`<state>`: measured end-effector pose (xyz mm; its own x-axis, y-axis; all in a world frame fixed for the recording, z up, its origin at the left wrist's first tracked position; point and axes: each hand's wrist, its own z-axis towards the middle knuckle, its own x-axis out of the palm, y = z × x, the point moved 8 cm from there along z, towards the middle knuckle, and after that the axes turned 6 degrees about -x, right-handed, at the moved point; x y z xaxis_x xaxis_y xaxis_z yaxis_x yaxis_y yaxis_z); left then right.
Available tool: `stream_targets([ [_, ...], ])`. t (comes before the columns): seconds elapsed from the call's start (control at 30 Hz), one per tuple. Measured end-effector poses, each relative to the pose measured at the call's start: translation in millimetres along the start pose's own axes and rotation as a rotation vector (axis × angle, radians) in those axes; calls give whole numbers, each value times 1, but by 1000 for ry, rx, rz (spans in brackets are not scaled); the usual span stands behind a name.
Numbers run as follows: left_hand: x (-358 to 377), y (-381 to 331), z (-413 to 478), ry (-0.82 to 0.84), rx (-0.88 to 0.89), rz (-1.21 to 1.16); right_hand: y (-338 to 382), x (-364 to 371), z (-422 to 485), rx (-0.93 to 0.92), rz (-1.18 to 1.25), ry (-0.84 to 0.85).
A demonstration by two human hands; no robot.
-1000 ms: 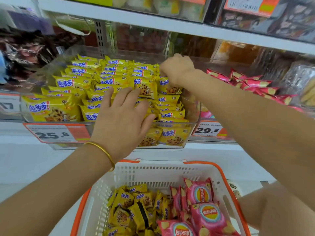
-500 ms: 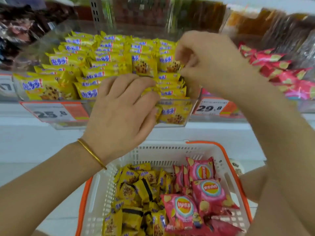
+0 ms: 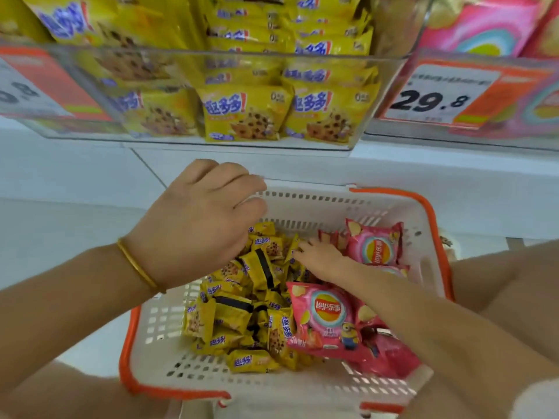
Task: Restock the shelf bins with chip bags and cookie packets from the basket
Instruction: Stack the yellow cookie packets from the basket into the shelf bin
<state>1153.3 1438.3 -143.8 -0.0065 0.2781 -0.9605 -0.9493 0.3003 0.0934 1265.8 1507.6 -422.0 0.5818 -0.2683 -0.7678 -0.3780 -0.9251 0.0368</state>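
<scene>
Left hand (image 3: 196, 219) hovers over basket (image 3: 435, 225), right hand (image 3: 317, 257) down among cookie packets (image 3: 242, 313).
Left fingers loosely curled, nothing seen in them, gold bracelet (image 3: 139, 267) on wrist. Right fingers reach forward and touch the yellow packets, can't tell if pinching one. White basket with orange rim holds yellow cookie packets on its left side, pink chip bags (image 3: 328, 319) on its right. Clear shelf bin (image 3: 211, 54) above it is packed with the same yellow packets; 29.8 price tag (image 3: 435, 98) just right of it.
</scene>
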Motion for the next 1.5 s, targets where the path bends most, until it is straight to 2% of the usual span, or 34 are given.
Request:
stream_targets([
  [0.1,9,2,0,32,-19,-19,4,19,17,-47,-90,-8],
  [0.3,18,4,10,97,-28,1,4,29,21,-28,-129,-10],
  [0.53,24,-2,12,205,-23,-6,2,-47,-16,41,-115,-274],
  [0.63,28,1,14,356,-138,-119,1,-105,-54,72,102,-421],
  [0.77,25,14,20,499,-395,-389,12,-172,-114,-64,710,-595],
  [0.87,-9,16,37,363,-440,-655,17,-209,-156,-114,929,-726],
  [1.07,-80,32,53,74,-422,-955,25,-276,-213,-94,912,-742],
  [1.13,-108,45,55,-152,-436,-908,22,-310,-235,-28,814,-776],
  [1.23,-146,62,51,-439,-418,-655,10,-370,-266,94,594,-963],
  [1.3,-151,67,53,-435,-393,-374,-7,-401,-267,209,526,-1046],
  [1.37,-139,69,57,-335,-385,-167,-23,-421,-250,395,326,-988],
  [1.5,-116,73,60,-210,-408,-26,-44,-436,-203,562,96,-822],
])
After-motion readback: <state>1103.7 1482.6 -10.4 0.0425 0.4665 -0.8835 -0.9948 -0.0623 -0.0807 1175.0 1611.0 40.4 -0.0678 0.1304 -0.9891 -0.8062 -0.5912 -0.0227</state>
